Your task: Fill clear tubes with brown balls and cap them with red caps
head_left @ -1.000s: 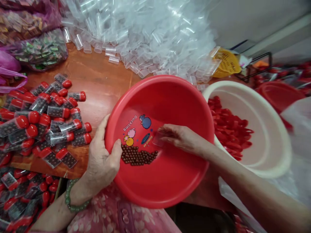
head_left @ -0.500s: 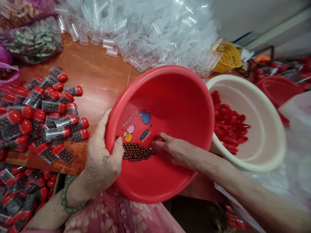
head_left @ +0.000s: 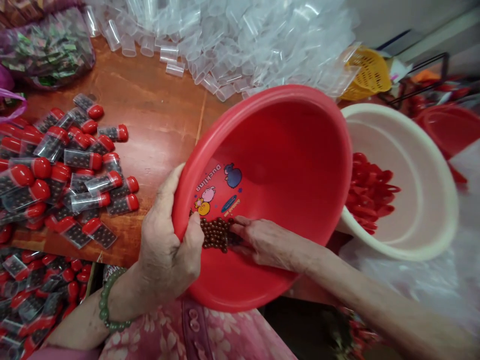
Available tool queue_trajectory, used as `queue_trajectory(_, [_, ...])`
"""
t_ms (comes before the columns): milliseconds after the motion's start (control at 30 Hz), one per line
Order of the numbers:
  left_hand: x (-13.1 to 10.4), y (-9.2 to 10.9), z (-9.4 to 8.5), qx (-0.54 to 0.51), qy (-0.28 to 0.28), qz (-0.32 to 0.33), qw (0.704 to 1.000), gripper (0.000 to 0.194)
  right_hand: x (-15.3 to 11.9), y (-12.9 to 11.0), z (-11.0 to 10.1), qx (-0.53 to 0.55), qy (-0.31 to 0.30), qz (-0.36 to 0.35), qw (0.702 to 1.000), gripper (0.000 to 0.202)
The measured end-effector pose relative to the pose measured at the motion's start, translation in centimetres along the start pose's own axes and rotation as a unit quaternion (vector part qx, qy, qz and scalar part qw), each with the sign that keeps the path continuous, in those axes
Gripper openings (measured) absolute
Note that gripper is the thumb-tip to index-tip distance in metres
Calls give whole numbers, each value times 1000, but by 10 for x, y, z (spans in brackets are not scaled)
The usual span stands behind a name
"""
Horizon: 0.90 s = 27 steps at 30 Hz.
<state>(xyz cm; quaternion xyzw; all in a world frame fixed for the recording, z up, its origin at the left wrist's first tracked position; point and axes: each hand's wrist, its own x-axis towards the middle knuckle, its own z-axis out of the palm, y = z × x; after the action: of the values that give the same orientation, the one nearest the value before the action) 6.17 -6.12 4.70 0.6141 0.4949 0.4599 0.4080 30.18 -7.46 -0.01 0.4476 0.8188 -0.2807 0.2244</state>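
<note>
My left hand [head_left: 170,240] grips the left rim of a red plastic basin [head_left: 292,150], thumb inside and fingers outside. The basin is tilted towards that hand, and small glossy brown balls [head_left: 214,234] lie gathered by the thumb. Inside it, my right hand [head_left: 258,240] is closed around what looks like a clear plastic tube [head_left: 234,237], mostly covered by the fingers. Its mouth is against the balls. Printed duckling pictures [head_left: 217,192] show on the basin wall above them.
Filled tubes with red caps [head_left: 82,160] cover the left of the wooden table [head_left: 157,115]; more lie below its edge. Empty clear tubes [head_left: 240,45] are heaped at the back. A cream tub [head_left: 416,175] of red caps [head_left: 371,195] and a yellow basket [head_left: 367,75] stand at right.
The basin has tipped further towards the left hand. My right hand has pushed left and down into the brown balls, whose patch now looks smaller. The left hand keeps its grip.
</note>
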Motion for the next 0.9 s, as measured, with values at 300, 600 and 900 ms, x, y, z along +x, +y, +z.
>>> queue_trajectory(300, [2, -6, 0, 2, 24, -25, 999, 55, 23, -44, -6, 70, 52, -66, 994, 24])
queue_trajectory(600, [19, -24, -5, -79, 43, -119, 989, 53, 43, -46, -28, 257, 140, -233, 928, 23])
queue_trajectory(900, [34, -41, -25, 149, 0, -2, 989, 56, 35, -45, -71, 262, 247, -220, 907, 30])
